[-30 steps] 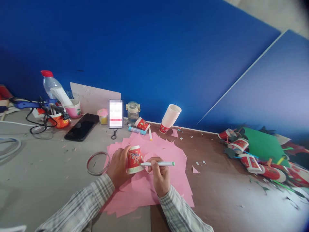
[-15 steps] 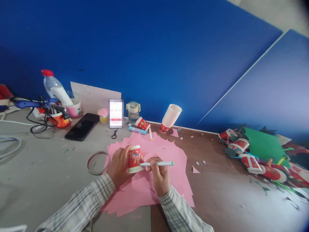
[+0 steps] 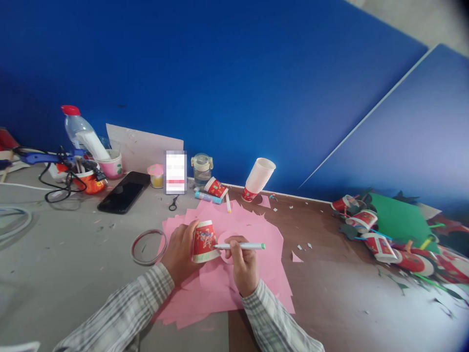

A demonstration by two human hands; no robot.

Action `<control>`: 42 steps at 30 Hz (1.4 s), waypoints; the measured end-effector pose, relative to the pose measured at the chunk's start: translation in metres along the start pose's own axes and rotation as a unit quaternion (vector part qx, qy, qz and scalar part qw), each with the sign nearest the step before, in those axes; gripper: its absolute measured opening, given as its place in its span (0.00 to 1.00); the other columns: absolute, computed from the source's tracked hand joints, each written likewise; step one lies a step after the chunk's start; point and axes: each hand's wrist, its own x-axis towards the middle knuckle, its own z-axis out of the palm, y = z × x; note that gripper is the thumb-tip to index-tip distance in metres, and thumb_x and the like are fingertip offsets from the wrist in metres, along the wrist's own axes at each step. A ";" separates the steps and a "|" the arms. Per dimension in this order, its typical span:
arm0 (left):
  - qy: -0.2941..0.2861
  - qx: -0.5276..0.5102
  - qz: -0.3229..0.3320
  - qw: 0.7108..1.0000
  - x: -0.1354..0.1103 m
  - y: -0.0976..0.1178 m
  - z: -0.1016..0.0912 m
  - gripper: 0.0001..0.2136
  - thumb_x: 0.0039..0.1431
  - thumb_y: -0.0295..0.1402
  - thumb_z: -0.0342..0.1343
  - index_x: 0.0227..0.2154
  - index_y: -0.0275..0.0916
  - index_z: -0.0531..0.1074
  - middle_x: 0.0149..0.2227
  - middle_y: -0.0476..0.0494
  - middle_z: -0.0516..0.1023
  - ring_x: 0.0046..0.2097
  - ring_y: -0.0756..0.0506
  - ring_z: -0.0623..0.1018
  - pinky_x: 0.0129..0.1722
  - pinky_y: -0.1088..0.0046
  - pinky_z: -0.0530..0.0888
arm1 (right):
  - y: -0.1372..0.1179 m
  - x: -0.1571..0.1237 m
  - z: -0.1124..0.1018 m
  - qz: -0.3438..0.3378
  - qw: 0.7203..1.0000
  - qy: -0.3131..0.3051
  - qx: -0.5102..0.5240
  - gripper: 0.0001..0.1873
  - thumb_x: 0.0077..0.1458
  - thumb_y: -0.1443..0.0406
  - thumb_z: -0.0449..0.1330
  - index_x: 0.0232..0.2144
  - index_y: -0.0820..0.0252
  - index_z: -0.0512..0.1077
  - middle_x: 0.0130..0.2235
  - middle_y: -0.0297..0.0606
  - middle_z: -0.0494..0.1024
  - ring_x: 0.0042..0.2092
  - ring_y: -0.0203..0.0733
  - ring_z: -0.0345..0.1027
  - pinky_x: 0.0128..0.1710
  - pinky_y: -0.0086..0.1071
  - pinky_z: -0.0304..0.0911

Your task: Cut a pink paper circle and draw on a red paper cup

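My left hand (image 3: 182, 252) is closed round the side of a red printed paper cup (image 3: 204, 239), which is held upside down and slightly tilted. A pale band with some green runs along its lower rim. Between the thumb and fingers of my right hand (image 3: 243, 264) is a white marker (image 3: 249, 246) with a green end. Its tip points left at the cup's right side; whether it touches I cannot tell. Beneath both hands lie pink paper sheets (image 3: 264, 288) with jagged edges.
A tape roll (image 3: 149, 247) lies left of my left hand. Behind are a phone (image 3: 124, 192), small scissors (image 3: 173, 202), a glue stick (image 3: 207, 197), a lidded jar (image 3: 202, 169) and a leaning cup stack (image 3: 258, 180). Decorated cups (image 3: 381, 248) and green paper (image 3: 397, 222) crowd the right.
The marker has shifted slightly up, and its tip now sits a little higher beside the cup. My left hand and the cup stay nearly still.
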 end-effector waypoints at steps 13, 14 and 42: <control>-0.005 0.010 0.004 1.000 -0.001 -0.003 0.002 0.40 0.35 0.50 0.58 0.51 0.40 0.51 0.37 0.43 0.66 0.39 0.39 0.68 0.38 0.57 0.71 | 0.001 0.001 -0.001 0.001 1.000 0.001 -0.006 0.15 0.53 0.59 0.52 0.22 0.60 0.71 0.16 0.29 0.66 0.19 0.38 0.62 0.20 0.29 0.60; -0.007 0.009 0.002 1.000 -0.001 -0.003 0.001 0.40 0.35 0.50 0.58 0.51 0.40 0.51 0.37 0.43 0.66 0.39 0.39 0.68 0.38 0.57 0.71 | 0.001 0.001 -0.001 0.007 1.000 0.000 -0.006 0.15 0.52 0.58 0.52 0.21 0.60 0.71 0.15 0.29 0.66 0.18 0.38 0.62 0.20 0.29 0.60; 0.007 0.009 0.008 1.000 -0.001 -0.003 0.002 0.40 0.35 0.52 0.57 0.51 0.41 0.51 0.37 0.43 0.66 0.38 0.39 0.69 0.37 0.57 0.71 | -0.003 0.002 -0.001 0.028 1.000 -0.002 0.001 0.16 0.51 0.57 0.53 0.18 0.60 0.69 0.14 0.30 0.65 0.17 0.37 0.59 0.18 0.28 0.58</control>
